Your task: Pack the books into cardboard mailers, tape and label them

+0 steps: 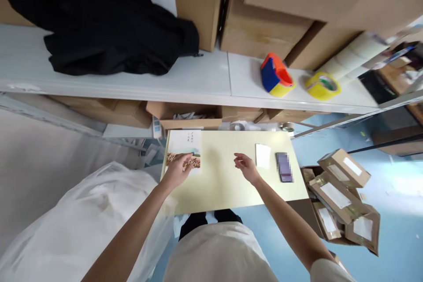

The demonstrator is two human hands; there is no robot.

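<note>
My left hand point(178, 170) is over the lower part of a white booklet or printed sheet point(185, 140), with dark lettering and a brown speckled picture, on the left of the pale yellow table point(218, 194). Its fingers are apart and curved, with no held object that I can make out. A small blue patch shows by the fingertips; I cannot tell what it is. My right hand point(247, 168) hovers above the tabletop, loosely curved and open. To its right lie a small stack of white paper point(263, 155) and a dark phone point(284, 167).
A grey shelf point(211, 77) crosses behind the table, bearing black cloth point(109, 26), tape in an orange-blue dispenser point(276, 75), and a yellow tape roll point(323, 86). Parcels point(343, 198) are piled at right. A large white plastic bag point(92, 229) bulges at left.
</note>
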